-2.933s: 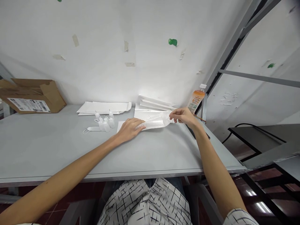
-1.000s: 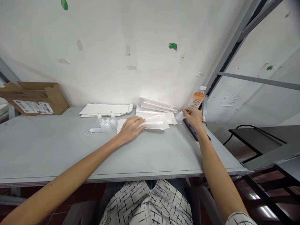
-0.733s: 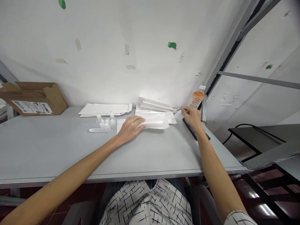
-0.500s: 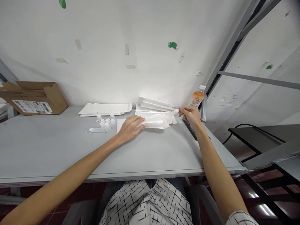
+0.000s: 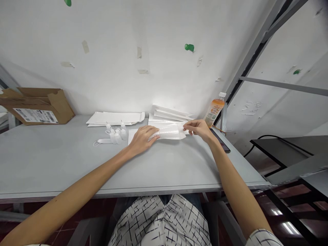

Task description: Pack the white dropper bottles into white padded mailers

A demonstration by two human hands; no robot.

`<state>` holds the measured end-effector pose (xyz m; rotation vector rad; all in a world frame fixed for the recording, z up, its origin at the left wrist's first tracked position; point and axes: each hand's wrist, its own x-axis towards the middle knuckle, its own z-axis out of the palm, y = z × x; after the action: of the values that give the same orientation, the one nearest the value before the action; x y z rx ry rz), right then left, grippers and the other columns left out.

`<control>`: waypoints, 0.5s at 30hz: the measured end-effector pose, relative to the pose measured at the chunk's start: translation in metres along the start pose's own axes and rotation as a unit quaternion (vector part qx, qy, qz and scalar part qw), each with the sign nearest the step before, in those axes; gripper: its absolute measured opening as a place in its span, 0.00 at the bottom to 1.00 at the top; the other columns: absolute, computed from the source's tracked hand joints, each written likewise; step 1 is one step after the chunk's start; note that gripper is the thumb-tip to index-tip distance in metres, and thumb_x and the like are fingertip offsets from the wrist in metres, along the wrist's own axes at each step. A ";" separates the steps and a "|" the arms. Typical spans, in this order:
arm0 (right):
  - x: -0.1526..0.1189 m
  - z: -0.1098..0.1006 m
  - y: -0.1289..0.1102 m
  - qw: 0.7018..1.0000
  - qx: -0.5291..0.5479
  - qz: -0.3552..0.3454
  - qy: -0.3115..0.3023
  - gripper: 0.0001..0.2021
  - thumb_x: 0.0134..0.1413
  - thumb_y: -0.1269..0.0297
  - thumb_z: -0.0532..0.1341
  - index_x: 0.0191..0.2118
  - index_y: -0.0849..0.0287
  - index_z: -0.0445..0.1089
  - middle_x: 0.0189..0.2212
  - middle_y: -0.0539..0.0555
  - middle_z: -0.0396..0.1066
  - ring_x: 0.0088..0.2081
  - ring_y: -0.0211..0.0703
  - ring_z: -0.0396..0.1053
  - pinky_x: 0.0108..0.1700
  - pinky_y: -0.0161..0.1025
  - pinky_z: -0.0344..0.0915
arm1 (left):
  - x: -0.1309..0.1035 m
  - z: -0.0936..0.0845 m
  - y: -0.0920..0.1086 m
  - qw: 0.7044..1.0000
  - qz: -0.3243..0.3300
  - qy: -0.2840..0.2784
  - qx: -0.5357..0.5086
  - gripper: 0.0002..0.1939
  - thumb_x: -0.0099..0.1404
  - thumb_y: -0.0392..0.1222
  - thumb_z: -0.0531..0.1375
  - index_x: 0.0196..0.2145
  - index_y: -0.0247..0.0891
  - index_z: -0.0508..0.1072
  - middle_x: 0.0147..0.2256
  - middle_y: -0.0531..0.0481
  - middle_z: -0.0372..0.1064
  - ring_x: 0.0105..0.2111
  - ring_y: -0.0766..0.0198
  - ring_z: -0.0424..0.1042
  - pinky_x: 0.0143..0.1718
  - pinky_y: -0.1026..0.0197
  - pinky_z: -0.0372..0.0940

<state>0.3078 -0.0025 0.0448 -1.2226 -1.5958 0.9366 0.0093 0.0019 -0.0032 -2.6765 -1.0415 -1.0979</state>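
My left hand [image 5: 144,138] grips the left part of a white padded envelope [image 5: 170,132], thumb in front and fingers on top. At the envelope's right end, my right hand [image 5: 196,128] is closed in a pinch; what its fingertips hold is too small to make out. Behind the envelope lies a stack of white envelopes [image 5: 170,113]. Left of my left hand stand several small white bottles [image 5: 116,136], with a white tag [image 5: 104,141] on a string beside them. More flat white envelopes [image 5: 112,118] lie behind the bottles.
An open cardboard box [image 5: 42,107] sits at the back left of the grey table [image 5: 64,160]. At the back right, an orange drink bottle [image 5: 214,110] leans near the metal frame. A dark phone [image 5: 222,143] lies beyond my right wrist.
My right hand has moved left to the envelope's end, and the white strip seen at its fingertips no longer shows. More of the phone is visible. My left hand has stayed in place.
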 end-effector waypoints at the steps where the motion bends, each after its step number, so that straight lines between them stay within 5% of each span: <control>1: -0.001 0.003 -0.001 1.000 0.000 0.002 -0.022 0.15 0.41 0.54 0.71 0.31 0.62 0.78 0.28 0.56 0.77 0.20 0.32 0.61 0.22 0.34 0.53 | 0.000 0.000 0.000 1.000 -0.001 -0.001 0.000 0.18 0.73 0.51 0.53 0.50 0.39 0.74 0.50 0.43 0.74 0.51 0.53 0.71 0.53 0.50 0.64; 9: -0.001 0.022 0.001 0.995 -0.003 0.031 -0.099 0.14 0.41 0.58 0.70 0.32 0.65 0.80 0.22 0.53 0.74 0.18 0.32 0.61 0.22 0.34 0.56 | 0.000 -0.001 0.001 0.999 -0.021 -0.037 -0.003 0.18 0.73 0.51 0.51 0.50 0.39 0.74 0.50 0.44 0.74 0.51 0.53 0.71 0.52 0.50 0.65; 15: 0.000 0.022 0.001 0.998 -0.017 0.023 -0.050 0.11 0.39 0.60 0.69 0.28 0.64 0.79 0.21 0.51 0.72 0.16 0.31 0.58 0.22 0.35 0.56 | 0.000 -0.002 0.003 0.999 -0.021 -0.035 -0.003 0.18 0.74 0.51 0.51 0.50 0.39 0.74 0.50 0.44 0.74 0.52 0.53 0.71 0.53 0.50 0.64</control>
<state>0.2870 -0.0033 0.0364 -1.2568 -1.6743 1.0172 0.0098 -0.0008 -0.0008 -2.7295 -1.1108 -1.0221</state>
